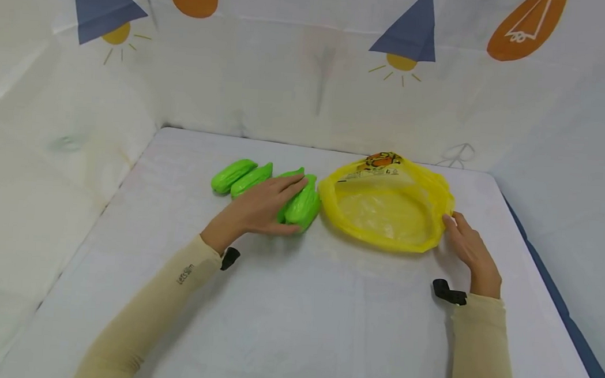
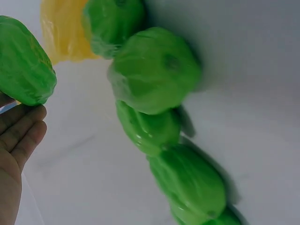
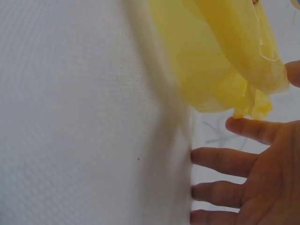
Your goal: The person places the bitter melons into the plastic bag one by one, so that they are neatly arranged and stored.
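Green gourds [image 1: 234,177] lie in a row on the white table [image 1: 336,324], under the person's left hand [image 1: 260,206] and to the left of it. That hand is spread over the right end of the row, with the last gourd [image 1: 305,206] on the right side of its grip. This gourd is long and points away from the person, with its thin end on the far side. Just past it, farther right from the left grip, sits the yellow bag [image 1: 384,211] with its wide mouth facing up. So the left hand is nearer to the last gourd; the right hand [image 1: 468,245] is across the bag from it, with thumb and first finger pinching the bag's edge. The left fingers touch a gourd, but the pictures do not tell if they squeeze it. From the head, the left hand hides part of the row. The left wrist view shows the near ends of the row, with little dark spots, and one lone gourd [image 2: 26,61] against the fingertips, apart from the row. The right wrist view shows the other right fingers straight and off the bag.
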`<state>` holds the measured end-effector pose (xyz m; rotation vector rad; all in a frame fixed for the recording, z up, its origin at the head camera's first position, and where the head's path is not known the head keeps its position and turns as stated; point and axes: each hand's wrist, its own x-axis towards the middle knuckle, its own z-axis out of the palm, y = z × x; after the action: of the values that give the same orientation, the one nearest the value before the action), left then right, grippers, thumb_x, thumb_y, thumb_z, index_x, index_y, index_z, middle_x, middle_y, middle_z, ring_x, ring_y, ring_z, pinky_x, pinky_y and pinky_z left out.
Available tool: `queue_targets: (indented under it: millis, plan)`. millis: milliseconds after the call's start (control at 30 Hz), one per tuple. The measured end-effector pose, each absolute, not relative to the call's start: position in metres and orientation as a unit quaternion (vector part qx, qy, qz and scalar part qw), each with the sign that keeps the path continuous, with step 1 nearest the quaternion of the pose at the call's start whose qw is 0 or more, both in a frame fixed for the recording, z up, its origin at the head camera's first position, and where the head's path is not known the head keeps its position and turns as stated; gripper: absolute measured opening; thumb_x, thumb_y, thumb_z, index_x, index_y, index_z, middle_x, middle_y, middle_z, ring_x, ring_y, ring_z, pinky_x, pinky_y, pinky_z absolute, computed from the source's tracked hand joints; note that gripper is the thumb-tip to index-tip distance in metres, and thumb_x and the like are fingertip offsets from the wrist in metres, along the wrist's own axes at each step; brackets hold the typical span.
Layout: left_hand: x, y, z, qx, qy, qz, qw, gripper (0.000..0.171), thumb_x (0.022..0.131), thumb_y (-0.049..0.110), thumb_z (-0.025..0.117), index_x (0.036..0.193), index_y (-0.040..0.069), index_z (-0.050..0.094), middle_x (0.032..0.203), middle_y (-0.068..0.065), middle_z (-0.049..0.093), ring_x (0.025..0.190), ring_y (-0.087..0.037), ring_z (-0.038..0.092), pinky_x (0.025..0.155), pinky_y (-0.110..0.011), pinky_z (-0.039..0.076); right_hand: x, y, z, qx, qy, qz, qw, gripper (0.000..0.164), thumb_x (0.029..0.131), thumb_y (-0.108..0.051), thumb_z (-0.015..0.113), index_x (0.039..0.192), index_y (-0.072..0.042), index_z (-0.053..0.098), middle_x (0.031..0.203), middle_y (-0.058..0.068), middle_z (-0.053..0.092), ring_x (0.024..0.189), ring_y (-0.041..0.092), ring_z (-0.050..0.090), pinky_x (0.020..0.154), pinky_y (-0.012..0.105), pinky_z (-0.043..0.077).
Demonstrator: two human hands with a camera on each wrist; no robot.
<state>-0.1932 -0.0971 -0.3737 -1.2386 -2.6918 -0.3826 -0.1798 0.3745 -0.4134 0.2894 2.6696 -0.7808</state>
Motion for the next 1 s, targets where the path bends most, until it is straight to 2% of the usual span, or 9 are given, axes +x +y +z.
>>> queue_targets:
  millis: [233,533,767,1000]
  plan:
    - [-0.205,-0.066,-0.353,-0.432,-0.890,-0.130,0.065,0.093,0.086,0.053,0.068,0.153,0.002,0.029,0.156,-0.018,0.034,0.140,-0.033,0.040,0.118,-0.046,0.032,-0.181,0.375,-0.413,0.102,0.941,-0.274,0.170,0.086,0.098,-0.067,0.009,0.157,-0.005,0.000,0.157,0.034,0.006,0.140,0.058,0.013,0.108,0.075,0.017]
    - [-0.224,-0.020,-0.338,-0.451,-0.885,-0.104,0.041,0.094,0.088,0.060,0.060,0.155,0.005,0.024,0.159,-0.015,0.030,0.144,-0.029,0.035,0.121,-0.042,0.027,-0.182,0.375,-0.414,0.107,0.940,-0.276,0.171,0.087,0.096,-0.069,0.008,0.157,-0.007,-0.001,0.158,0.033,0.006,0.140,0.058,0.013,0.108,0.076,0.017]
    - [-0.235,0.009,-0.342,-0.463,-0.883,-0.082,0.010,0.096,0.088,0.062,0.060,0.156,0.004,0.023,0.159,-0.017,0.028,0.143,-0.031,0.036,0.120,-0.042,0.029,-0.178,0.375,-0.416,0.109,0.938,-0.276,0.181,0.087,0.096,-0.069,0.009,0.157,-0.007,-0.001,0.158,0.032,0.007,0.141,0.058,0.013,0.108,0.075,0.017]
    - [-0.244,0.031,-0.344,-0.457,-0.888,-0.053,0.003,0.096,0.088,0.063,0.059,0.156,0.006,0.023,0.159,-0.013,0.029,0.141,-0.028,0.039,0.118,-0.040,0.031,-0.179,0.375,-0.414,0.110,0.939,-0.275,0.175,0.088,0.096,-0.069,0.009,0.157,-0.007,0.000,0.158,0.032,0.008,0.140,0.057,0.014,0.108,0.075,0.017]
